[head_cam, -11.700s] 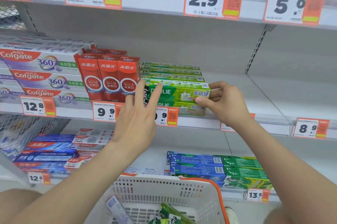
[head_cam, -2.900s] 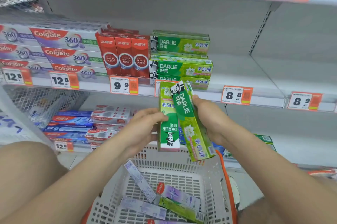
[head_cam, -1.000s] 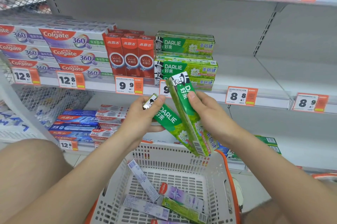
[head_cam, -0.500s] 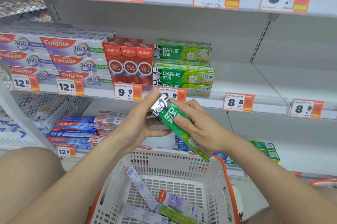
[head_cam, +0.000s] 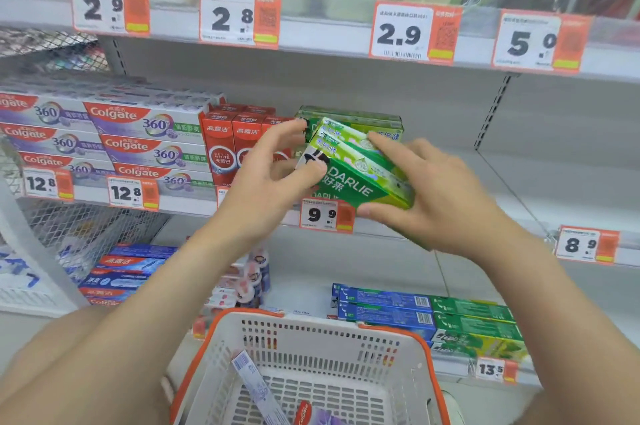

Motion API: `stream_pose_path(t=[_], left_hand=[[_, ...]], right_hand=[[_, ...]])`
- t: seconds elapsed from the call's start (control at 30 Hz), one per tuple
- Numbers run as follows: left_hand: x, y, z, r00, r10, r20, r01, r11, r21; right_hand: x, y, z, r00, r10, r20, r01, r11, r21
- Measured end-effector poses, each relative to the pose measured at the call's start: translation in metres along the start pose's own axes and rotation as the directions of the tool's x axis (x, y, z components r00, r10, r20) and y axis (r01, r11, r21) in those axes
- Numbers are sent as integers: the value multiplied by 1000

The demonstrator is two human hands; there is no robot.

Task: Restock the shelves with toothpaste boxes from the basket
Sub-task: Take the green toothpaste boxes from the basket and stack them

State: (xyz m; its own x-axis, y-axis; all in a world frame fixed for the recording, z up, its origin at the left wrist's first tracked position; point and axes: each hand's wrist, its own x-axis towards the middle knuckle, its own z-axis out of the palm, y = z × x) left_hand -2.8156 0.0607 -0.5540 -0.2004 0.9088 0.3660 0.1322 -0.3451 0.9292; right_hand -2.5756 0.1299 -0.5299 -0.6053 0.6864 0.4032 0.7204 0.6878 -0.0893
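Two green Darlie toothpaste boxes (head_cam: 349, 168) lie side by side, held up in front of the middle shelf (head_cam: 540, 182). My left hand (head_cam: 273, 178) grips their left end with curled fingers. Around their right end, my right hand (head_cam: 422, 196) holds them with the thumb below and the fingers on top. Behind them, a stack of the same green Darlie boxes (head_cam: 374, 119) sits on the shelf. The white basket with an orange rim (head_cam: 346, 338) is below my arms, with a few toothpaste boxes (head_cam: 256, 386) lying in it.
Red Colgate boxes (head_cam: 228, 147) stand left of the green stack, and purple Colgate 360 boxes (head_cam: 145, 144) fill the far left. Right of the green stack the shelf surface is bare. The lower shelf carries blue and green boxes (head_cam: 429, 317). Price tags line the shelf edges.
Both hands have lifted the two green boxes from above the basket up to the middle shelf, turning them level in front of the green stack. The view has tilted upward.
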Motion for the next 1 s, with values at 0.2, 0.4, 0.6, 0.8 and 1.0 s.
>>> stream_pose_path(t=[0.2, 0.4, 0.6, 0.8, 1.0], left_hand=[[52, 2, -11, 904, 425, -52, -239, 603, 761], [115, 12, -7, 991, 134, 9, -63, 401, 914], [149, 3, -2, 963, -230, 141, -104, 166, 981], [147, -11, 2, 972, -167, 165, -146, 121, 982], [140, -4, 5, 977, -167, 134, -119, 97, 988]], right_hand=[[71, 17, -7, 999, -39, 9, 40, 945, -324], [108, 33, 17, 991, -48, 121, 77, 967, -242], [114, 36, 32, 991, -115, 69, 127, 970, -210], [86, 46, 44, 967, -14, -254, -39, 979, -202], [36, 69, 56, 896, 443, -34, -326, 707, 628]])
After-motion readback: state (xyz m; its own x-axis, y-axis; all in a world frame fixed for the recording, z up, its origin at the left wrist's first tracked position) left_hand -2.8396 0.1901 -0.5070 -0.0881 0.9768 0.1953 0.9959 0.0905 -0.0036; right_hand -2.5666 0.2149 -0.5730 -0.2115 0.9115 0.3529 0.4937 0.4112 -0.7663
